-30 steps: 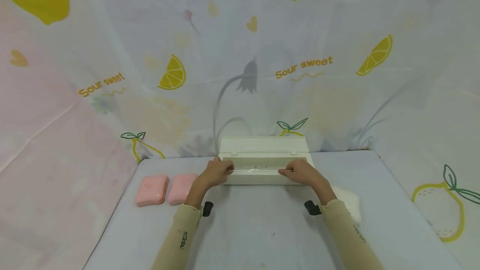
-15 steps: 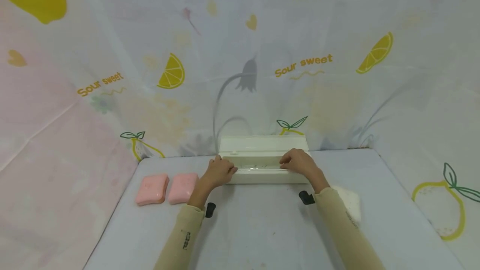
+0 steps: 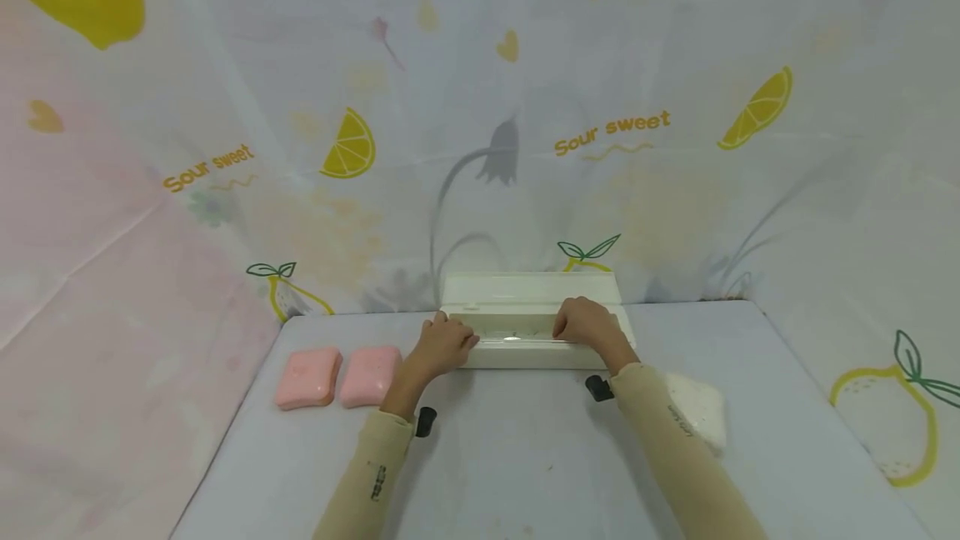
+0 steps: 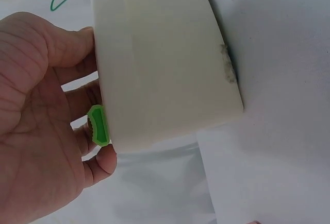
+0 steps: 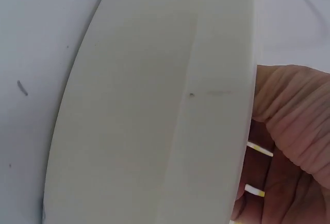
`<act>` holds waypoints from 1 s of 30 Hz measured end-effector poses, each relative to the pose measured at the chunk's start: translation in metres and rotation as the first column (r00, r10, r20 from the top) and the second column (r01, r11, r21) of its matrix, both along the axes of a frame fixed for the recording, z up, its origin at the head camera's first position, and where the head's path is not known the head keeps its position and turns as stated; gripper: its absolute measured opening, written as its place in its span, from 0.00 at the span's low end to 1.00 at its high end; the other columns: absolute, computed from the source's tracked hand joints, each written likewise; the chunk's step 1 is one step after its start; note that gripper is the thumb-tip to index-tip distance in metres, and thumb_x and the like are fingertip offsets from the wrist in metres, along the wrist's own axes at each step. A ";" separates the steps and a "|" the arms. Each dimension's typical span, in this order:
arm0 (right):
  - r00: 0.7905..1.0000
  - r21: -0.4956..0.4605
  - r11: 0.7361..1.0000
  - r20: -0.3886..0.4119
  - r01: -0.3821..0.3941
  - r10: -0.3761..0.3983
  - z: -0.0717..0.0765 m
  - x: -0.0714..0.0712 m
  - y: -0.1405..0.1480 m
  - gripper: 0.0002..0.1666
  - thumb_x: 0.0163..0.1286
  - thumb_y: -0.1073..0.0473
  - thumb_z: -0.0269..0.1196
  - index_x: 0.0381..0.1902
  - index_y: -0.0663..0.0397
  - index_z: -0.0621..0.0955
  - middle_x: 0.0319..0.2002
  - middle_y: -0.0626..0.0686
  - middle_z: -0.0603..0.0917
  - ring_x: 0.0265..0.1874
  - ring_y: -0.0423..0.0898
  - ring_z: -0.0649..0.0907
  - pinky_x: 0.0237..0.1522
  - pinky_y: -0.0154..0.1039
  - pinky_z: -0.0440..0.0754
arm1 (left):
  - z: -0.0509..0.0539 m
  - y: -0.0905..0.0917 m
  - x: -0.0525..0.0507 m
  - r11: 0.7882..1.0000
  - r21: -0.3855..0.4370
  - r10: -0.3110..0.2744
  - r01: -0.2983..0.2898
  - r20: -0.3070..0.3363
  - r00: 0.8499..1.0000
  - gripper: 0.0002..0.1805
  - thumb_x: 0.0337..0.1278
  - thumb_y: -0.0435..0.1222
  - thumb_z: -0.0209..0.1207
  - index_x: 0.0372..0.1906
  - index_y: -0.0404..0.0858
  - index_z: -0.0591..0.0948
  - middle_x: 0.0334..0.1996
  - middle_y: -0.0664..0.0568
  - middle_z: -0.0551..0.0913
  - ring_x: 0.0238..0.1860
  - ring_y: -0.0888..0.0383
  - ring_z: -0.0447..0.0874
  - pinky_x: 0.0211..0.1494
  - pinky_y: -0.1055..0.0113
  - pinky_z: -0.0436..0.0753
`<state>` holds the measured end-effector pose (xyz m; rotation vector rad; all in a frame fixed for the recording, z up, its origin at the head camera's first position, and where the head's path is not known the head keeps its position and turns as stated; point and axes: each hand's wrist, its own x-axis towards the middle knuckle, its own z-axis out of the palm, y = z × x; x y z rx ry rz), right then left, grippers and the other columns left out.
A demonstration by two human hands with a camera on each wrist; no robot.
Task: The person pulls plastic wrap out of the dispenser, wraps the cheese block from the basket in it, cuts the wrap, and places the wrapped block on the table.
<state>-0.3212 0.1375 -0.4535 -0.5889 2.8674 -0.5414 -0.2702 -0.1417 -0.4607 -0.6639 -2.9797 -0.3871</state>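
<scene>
A long white box [image 3: 525, 357] stands at the back of the table with its lid [image 3: 529, 287] raised. Shiny clear film [image 3: 513, 339] shows along its opening. My left hand [image 3: 442, 345] is at the box's left end, fingers curled at the front rim, where they seem to pinch the film's edge. The left wrist view has the thumb against the rim and a small green plastic piece [image 4: 98, 125] by the fingers. My right hand [image 3: 588, 325] is at the right part of the opening, fingers curled down by the film. Its fingertips are hidden behind the box wall [image 5: 154, 100] in the right wrist view.
Two pink rounded square blocks [image 3: 308, 378] lie on the table's left side. A white one [image 3: 696, 411] lies to the right, partly behind the right sleeve [image 3: 667, 440]. A patterned cloth backdrop [image 3: 405, 215] rises right behind the box.
My right hand has lifted slightly, turned and shifted left along the opening. My left hand has moved a little to the right. The box and blocks stay put.
</scene>
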 end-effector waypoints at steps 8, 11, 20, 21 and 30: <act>0.991 -0.045 0.992 -0.063 -0.120 0.117 -0.004 0.002 0.006 0.06 0.63 0.63 0.67 0.27 0.52 0.86 0.23 0.43 0.81 0.24 0.41 0.73 0.30 0.38 0.73 | -0.005 0.003 -0.002 0.999 0.034 0.034 -0.034 -0.005 0.999 0.10 0.70 0.40 0.56 0.38 0.42 0.85 0.31 0.53 0.80 0.37 0.51 0.68 0.40 0.54 0.66; 0.990 -0.069 0.989 -0.074 -0.127 0.122 -0.006 0.004 0.008 0.06 0.65 0.64 0.63 0.28 0.52 0.84 0.24 0.44 0.79 0.24 0.41 0.73 0.30 0.38 0.72 | -0.006 0.004 -0.002 0.996 0.071 0.057 -0.057 -0.001 0.998 0.09 0.69 0.39 0.57 0.40 0.42 0.85 0.34 0.53 0.83 0.37 0.51 0.69 0.41 0.53 0.66; 0.994 -0.301 0.949 -0.087 -0.090 0.067 -0.019 0.004 0.016 0.07 0.73 0.62 0.57 0.39 0.61 0.79 0.32 0.49 0.79 0.31 0.44 0.75 0.36 0.42 0.75 | -0.011 0.016 -0.004 0.986 0.119 0.121 -0.113 -0.063 0.991 0.12 0.68 0.43 0.59 0.47 0.40 0.84 0.41 0.49 0.86 0.39 0.50 0.71 0.43 0.50 0.67; 0.995 -0.329 0.941 -0.082 -0.082 0.058 -0.020 0.003 0.016 0.08 0.74 0.62 0.56 0.40 0.61 0.79 0.32 0.50 0.79 0.31 0.44 0.75 0.36 0.42 0.75 | -0.012 0.018 -0.004 0.986 0.120 0.128 -0.119 -0.072 0.989 0.14 0.67 0.44 0.59 0.48 0.40 0.84 0.43 0.49 0.86 0.39 0.49 0.72 0.43 0.50 0.67; 0.996 -0.454 0.890 -0.092 -0.041 -0.001 -0.012 0.001 0.013 0.10 0.75 0.66 0.51 0.42 0.69 0.77 0.33 0.56 0.79 0.31 0.47 0.74 0.36 0.42 0.73 | -0.023 0.044 -0.008 0.995 0.073 0.089 -0.074 -0.220 0.972 0.23 0.60 0.55 0.62 0.53 0.44 0.83 0.47 0.50 0.85 0.45 0.48 0.75 0.46 0.52 0.70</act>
